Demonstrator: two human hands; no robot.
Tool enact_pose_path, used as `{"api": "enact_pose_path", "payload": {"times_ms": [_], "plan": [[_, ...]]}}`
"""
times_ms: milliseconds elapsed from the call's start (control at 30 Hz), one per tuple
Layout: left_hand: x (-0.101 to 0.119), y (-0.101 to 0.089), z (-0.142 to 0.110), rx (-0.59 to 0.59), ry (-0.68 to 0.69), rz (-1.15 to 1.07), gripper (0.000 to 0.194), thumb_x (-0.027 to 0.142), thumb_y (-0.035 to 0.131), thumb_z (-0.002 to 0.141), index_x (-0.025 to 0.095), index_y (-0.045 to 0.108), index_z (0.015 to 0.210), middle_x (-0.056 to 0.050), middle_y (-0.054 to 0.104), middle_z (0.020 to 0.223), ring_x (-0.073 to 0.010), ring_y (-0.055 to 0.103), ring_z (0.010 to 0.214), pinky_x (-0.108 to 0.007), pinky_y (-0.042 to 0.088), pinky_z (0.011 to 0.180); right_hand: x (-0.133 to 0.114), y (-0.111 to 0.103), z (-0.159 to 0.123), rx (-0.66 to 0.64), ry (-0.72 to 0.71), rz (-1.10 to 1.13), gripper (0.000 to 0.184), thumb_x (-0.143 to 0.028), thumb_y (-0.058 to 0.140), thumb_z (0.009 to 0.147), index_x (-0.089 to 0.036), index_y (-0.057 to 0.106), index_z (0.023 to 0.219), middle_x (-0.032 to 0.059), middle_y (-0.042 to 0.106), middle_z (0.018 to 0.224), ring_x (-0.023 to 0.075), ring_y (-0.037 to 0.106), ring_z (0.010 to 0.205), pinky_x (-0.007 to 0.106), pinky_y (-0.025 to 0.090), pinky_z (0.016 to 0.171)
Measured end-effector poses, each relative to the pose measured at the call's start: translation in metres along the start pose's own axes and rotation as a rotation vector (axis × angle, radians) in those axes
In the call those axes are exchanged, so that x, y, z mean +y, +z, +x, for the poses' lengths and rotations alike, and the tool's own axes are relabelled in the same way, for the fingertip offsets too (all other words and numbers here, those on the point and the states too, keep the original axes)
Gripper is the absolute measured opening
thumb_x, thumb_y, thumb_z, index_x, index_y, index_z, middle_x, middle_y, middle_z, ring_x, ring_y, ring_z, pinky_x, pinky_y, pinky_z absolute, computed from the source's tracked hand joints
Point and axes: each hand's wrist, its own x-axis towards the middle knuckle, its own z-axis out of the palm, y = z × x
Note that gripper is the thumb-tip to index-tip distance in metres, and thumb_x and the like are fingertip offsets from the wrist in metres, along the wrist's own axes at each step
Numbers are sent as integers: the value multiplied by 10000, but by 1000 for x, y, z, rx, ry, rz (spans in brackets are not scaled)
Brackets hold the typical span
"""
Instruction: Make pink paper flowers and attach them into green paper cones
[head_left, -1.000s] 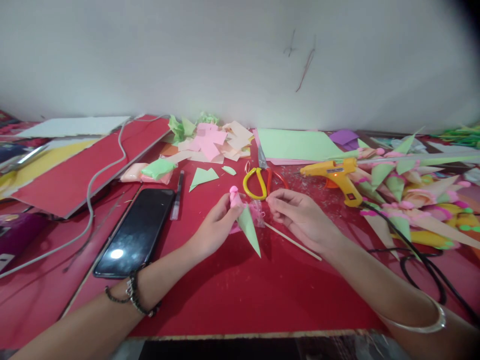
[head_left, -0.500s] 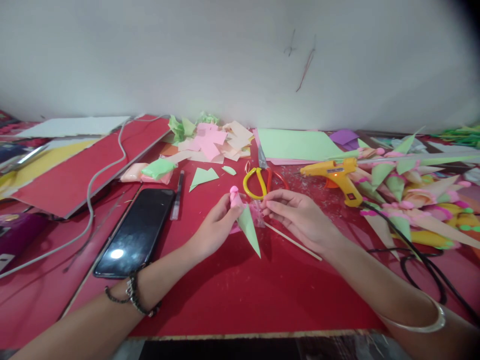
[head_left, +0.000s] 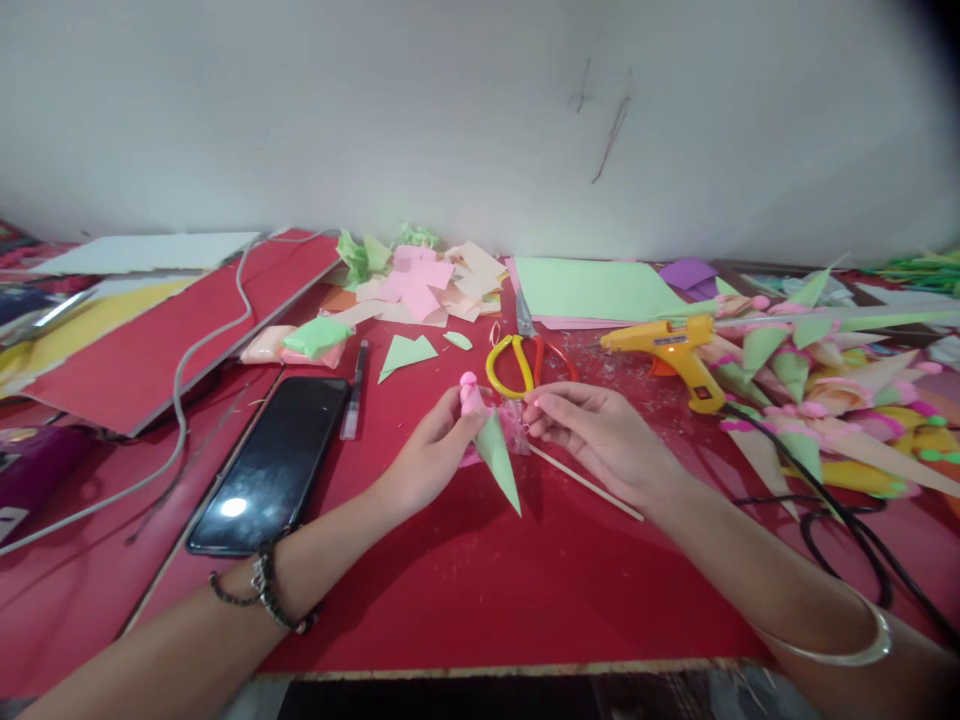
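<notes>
Well left of the left fingers lies a phone (head_left: 270, 465), with a pen (head_left: 355, 390) between it and them. Green paper scraps (head_left: 407, 355) lie beyond those fingertips. The left hand (head_left: 424, 450) grips a pink and green paper cone (head_left: 498, 460), thumb on top; a pink ball (head_left: 468, 380) sits just past the fingertips, and the green point slants away toward the near edge. A light hold seems best, since hard pressure could crease the paper or flatten the ball. A clear packet (head_left: 515, 425) lies between the two hands, and scissors (head_left: 512, 365) just beyond the right fingertips. The right hand (head_left: 600, 430) has thumb and forefinger drawn near each other; whether they pinch anything I cannot tell. Small, soft finger movements probably suit such work. A stick (head_left: 589, 485) lies under those fingers; farther right is a glue gun (head_left: 660, 350), best given room.
</notes>
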Motion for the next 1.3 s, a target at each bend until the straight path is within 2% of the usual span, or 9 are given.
{"api": "enact_pose_path", "payload": {"times_ms": [133, 300, 467, 600, 700, 900, 1100, 1233, 1300], "plan": [[-1, 0, 0, -10, 3, -10, 326, 393, 434, 800, 193, 502, 1049, -13, 574, 950, -144, 538, 881, -246, 437, 761, -3, 1, -1, 47, -19, -14, 79, -204, 674, 646, -170, 604, 640, -48, 554, 546, 33, 482, 487, 170, 410, 501], [-2, -1, 0, -13, 3, -2, 334, 397, 431, 801, 197, 494, 1061, -13, 568, 976, -143, 534, 891, -244, 440, 761, -2, 0, 0, 35, 11, -20, 93, -212, 660, 665, -177, 632, 746, -12, 621, 685, 60, 554, 600, 207, 458, 618], [-2, 0, 1, -14, 7, -15, 338, 406, 446, 790, 197, 508, 1049, -16, 579, 942, -159, 539, 899, -261, 445, 763, -5, 0, -1, 37, -27, -30, 143, -248, 631, 695, -161, 586, 590, -35, 565, 557, 33, 490, 495, 167, 410, 508], [-3, -1, 1, -9, 4, -8, 339, 408, 443, 791, 198, 503, 1050, -17, 569, 952, -153, 531, 893, -255, 445, 763, -5, 1, -1, 75, 6, -14, 83, -178, 679, 633, -174, 610, 679, -44, 578, 604, 34, 509, 544, 162, 422, 551], [-3, -1, 0, -9, -8, -3, 337, 405, 439, 795, 202, 494, 1058, -13, 561, 965, -146, 527, 890, -246, 444, 761, -3, 1, -1, 25, 12, 0, 94, -198, 656, 667, -177, 638, 757, -12, 619, 702, 54, 551, 620, 194, 451, 632], [0, 0, 0, -15, 2, 21, 335, 401, 412, 808, 189, 488, 1056, -24, 554, 978, -150, 517, 910, -242, 437, 759, -4, 0, -1, 3, -26, 11, 66, -187, 651, 675, -173, 596, 640, -52, 546, 572, 27, 475, 519, 156, 402, 529], [-1, 0, 1, -13, 7, 29, 328, 395, 414, 804, 188, 489, 1046, -18, 563, 967, -151, 524, 906, -247, 435, 759, -3, 1, -1, -20, -4, 12, 49, -195, 640, 690, -175, 628, 733, -24, 593, 686, 46, 526, 613, 178, 438, 617], [0, 0, 0, -31, 7, 10, 326, 398, 417, 805, 194, 491, 1048, -14, 570, 962, -152, 532, 907, -248, 435, 765, -5, 1, -1, -35, -30, -17, 141, -251, 602, 729, -162, 596, 619, -30, 550, 595, 36, 473, 536, 161, 407, 536], [0, 0, -1, -24, 9, 10, 315, 393, 423, 802, 192, 494, 1034, -14, 570, 965, -150, 532, 904, -241, 437, 758, -5, 1, -1, -10, -17, -8, 79, -217, 633, 697, -172, 594, 645, -42, 542, 599, 34, 473, 542, 159, 408, 543]]}}
